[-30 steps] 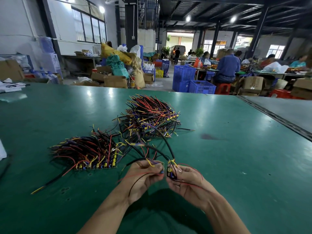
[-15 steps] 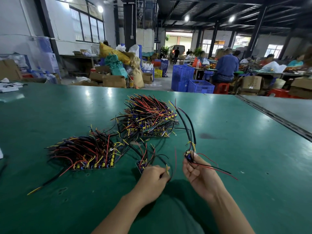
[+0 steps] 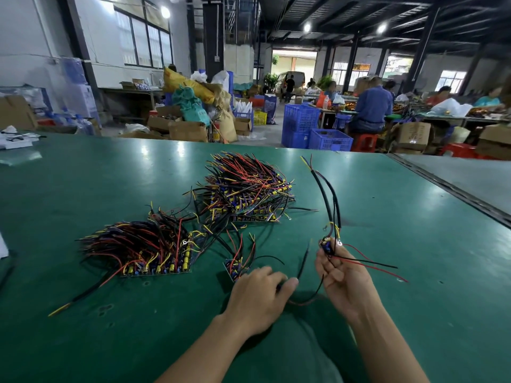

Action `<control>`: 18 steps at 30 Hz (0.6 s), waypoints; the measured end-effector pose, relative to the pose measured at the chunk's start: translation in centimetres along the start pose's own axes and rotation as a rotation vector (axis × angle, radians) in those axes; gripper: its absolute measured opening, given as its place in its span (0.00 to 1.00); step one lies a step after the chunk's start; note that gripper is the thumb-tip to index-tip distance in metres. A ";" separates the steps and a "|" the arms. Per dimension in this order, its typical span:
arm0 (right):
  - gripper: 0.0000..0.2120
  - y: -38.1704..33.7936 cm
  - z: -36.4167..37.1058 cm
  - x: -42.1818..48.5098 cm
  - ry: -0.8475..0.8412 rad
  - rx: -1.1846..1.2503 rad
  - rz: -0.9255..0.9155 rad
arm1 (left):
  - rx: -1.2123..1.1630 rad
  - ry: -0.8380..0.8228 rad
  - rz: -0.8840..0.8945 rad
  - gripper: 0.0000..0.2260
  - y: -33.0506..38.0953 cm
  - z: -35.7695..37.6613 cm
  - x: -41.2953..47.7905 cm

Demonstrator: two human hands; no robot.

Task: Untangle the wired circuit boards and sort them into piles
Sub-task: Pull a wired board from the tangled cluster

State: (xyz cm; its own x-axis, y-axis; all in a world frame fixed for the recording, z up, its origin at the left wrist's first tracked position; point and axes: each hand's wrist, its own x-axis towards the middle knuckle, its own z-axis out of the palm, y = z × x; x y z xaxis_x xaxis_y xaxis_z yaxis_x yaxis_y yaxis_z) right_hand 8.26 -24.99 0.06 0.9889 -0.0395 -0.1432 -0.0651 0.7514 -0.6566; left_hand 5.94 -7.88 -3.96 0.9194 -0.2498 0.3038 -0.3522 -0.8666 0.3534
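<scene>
Right hand (image 3: 341,277) pinches a wired circuit board (image 3: 326,246) at its fingertips, wires rising beyond; left hand (image 3: 257,295), knuckles up, lies behind a second board (image 3: 233,268), grip hidden.

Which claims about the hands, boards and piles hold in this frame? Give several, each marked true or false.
1. The right hand holds a small wired board clear of the table. True.
2. Its thick black wires hang down. False: they stand upward.
3. Two big piles of wired boards, a near pile and a far pile, lie on the green table. True.
4. The left hand hovers over the far pile. False: it is low at the table beside a loose board, pinching a thin black wire.
</scene>
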 end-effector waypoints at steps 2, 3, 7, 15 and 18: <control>0.05 -0.3 -0.1 0.0 0.010 -0.022 -0.064 | -0.130 -0.082 0.010 0.24 -0.5 -0.4 -0.2; 0.04 -0.4 0.0 0.1 0.016 -0.038 -0.109 | -0.169 -0.116 0.024 0.24 -0.7 -0.6 -0.4; 0.04 -0.6 0.1 -0.2 0.037 -0.100 -0.323 | -0.107 -0.115 0.073 0.15 -1.0 -0.6 -0.1; 0.03 -0.4 0.4 -0.8 0.044 -0.179 -0.515 | -0.138 -0.059 -0.093 0.17 -1.4 0.2 0.7; 0.03 -0.1 0.5 -0.9 0.015 -0.177 -0.511 | -0.070 -0.057 -0.102 0.26 -1.9 0.4 0.8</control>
State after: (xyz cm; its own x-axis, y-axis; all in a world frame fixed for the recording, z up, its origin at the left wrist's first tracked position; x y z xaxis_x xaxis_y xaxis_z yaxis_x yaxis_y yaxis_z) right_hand 7.44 -24.68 0.63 0.8987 -0.3811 0.2172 0.4007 0.5116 -0.7601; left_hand 7.36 -6.63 -4.71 0.9588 -0.1880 0.2131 -0.2661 -0.8571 0.4411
